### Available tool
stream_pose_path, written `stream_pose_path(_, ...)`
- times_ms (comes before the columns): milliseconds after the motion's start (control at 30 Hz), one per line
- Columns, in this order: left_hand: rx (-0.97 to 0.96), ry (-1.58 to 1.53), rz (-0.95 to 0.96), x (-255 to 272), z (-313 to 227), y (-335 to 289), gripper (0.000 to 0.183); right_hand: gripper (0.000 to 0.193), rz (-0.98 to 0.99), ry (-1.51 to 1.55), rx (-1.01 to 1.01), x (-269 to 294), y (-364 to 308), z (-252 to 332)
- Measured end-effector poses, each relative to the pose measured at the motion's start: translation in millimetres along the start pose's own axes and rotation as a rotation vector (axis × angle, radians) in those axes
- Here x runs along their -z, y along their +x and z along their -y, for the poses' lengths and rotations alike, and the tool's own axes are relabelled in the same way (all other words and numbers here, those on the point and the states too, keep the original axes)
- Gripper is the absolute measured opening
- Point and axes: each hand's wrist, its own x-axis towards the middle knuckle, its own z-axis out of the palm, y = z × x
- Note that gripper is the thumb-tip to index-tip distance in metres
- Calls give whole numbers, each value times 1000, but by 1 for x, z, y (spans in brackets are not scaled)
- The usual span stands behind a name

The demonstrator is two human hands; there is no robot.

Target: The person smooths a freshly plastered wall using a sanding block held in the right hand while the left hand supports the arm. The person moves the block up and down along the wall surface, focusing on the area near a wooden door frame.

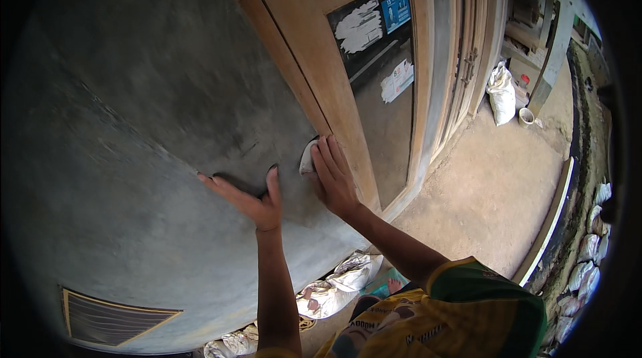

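A grey plastered wall [154,224] fills the left side. My left hand [253,204] rests against it, open, with the fingers stretched to the left and the thumb pointing up. Just right of it, my right hand [336,184] presses a small white pad [307,158] with a dark edge onto the wall, right beside the wooden door frame [294,77]. The fingers lie over the pad and hide most of it, so whether it is sandpaper or cloth cannot be made out.
The wooden door has a dark glass pane [384,137] with torn paper stickers. A slatted vent [117,316] sits low in the wall. Filled sacks [354,271] line the wall's foot. Along the walkway [495,184] stand a white sack [501,94] and a bucket [526,116].
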Motion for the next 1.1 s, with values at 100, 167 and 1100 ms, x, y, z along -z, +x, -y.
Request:
stream_pose_path(100,0,-7,-5,0,0,0,105,66,11,22,-45,-3,2,3)
stream_pose_path(167,-1,-8,-6,0,0,0,104,67,-83,27,-6,-9,7,5)
stream_pose_path(1100,-8,12,17,0,-3,0,99,63,-104,-23,7,5,35,12)
